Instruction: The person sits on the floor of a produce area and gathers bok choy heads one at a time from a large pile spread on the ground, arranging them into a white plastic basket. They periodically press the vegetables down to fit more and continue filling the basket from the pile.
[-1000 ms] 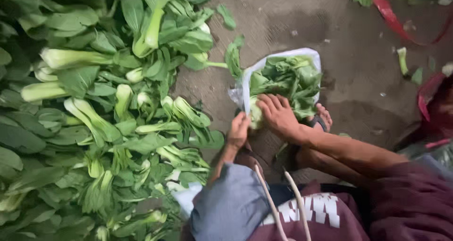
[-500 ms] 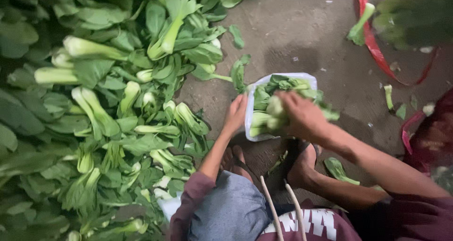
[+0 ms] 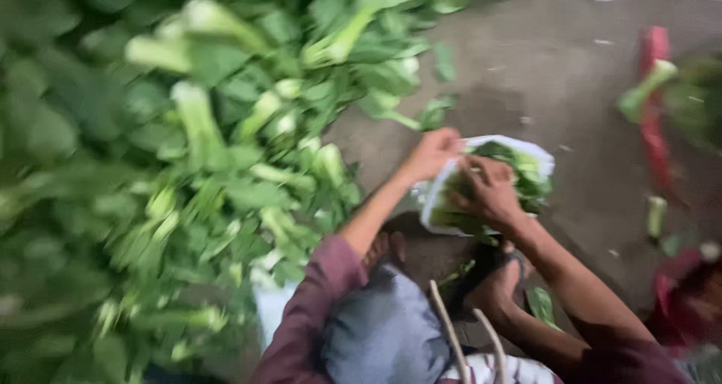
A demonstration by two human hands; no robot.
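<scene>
A white plastic bag (image 3: 538, 157) stuffed with leafy greens sits on the ground in front of me. My left hand (image 3: 432, 152) grips the bag's left rim. My right hand (image 3: 487, 188) presses down on the greens (image 3: 519, 175) inside the bag, fingers curled over them. The picture is blurred by motion, so finger details are unclear. My feet (image 3: 492, 290) rest on the ground just below the bag.
A large heap of bok choy (image 3: 188, 173) covers the ground at left. Loose stalks (image 3: 643, 91) and a red strap (image 3: 653, 106) lie at right on the grey concrete floor (image 3: 556, 60). A red object (image 3: 688, 294) sits at the lower right.
My left hand moved up onto the bag's left rim. My right hand stayed pushing into the greens. The view shifted and blurred, and the bag now appears further right.
</scene>
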